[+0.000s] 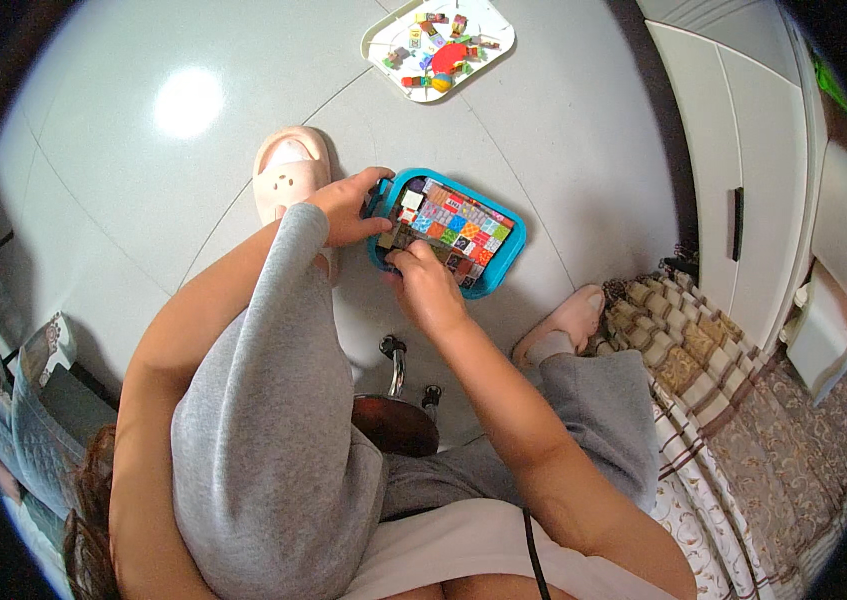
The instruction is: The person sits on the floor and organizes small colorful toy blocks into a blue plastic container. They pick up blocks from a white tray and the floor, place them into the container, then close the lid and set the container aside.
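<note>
A turquoise plastic box (515, 251) sits on the tiled floor between my feet, tilted in view. Colourful pixel-patterned square blocks (461, 225) fill it, mostly side by side in rows. My left hand (348, 210) holds the box's left end, with the index finger at a dark handle or clip and the thumb over the rim. My right hand (427, 289) reaches over the near rim, its fingertips bent down at the near left corner among darker blocks. Those fingertips are partly hidden, so whether they pinch a block cannot be told.
Farther ahead lies a white tray (372, 41) with small toy pieces (449, 58) on it. A small stool (397, 427) with metal legs stands beneath me. White cabinet doors (723, 150) and patterned bed fabric (768, 435) border the right. Pale slippers (281, 180) are on my feet.
</note>
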Motion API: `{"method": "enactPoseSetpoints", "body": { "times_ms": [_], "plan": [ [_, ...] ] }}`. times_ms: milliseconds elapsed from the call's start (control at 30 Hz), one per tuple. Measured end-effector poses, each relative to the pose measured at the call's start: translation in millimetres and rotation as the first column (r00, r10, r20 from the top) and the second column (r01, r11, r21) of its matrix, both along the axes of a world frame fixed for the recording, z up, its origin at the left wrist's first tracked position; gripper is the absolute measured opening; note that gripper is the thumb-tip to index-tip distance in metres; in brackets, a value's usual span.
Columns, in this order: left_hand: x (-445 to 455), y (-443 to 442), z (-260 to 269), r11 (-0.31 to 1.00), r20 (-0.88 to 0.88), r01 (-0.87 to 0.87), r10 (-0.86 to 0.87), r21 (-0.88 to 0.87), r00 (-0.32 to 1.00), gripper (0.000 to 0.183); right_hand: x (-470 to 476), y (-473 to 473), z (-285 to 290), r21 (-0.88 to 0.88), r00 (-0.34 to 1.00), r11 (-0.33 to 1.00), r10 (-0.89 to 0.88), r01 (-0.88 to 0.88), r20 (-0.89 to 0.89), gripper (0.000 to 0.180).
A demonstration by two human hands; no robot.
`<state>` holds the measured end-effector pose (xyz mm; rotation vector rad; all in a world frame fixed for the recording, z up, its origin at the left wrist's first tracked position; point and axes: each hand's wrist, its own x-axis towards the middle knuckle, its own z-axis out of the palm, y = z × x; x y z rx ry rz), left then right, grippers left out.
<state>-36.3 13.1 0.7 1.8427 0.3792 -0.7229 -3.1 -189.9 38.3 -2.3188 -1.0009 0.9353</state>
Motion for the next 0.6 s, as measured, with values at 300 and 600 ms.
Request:
{"method": "enactPoseSetpoints", "body": {
  "times_ms": [300,600],
  "plan": [
    [-2,-6,-4,0.999,-0.013,-0.023,0.024,0.036,1.0,0.07,6,2,-3,-0.052,0.999,0.998,-0.039,0.039,-0.006,0.021],
    [-5,-5,-5,0.998,-0.019,0.066,-0.066,-0.012,0.998,0.098,4,-13,13,-0.038,0.933,0.941,-0.339,0.337,-0.12,0.042]
  ]
}}
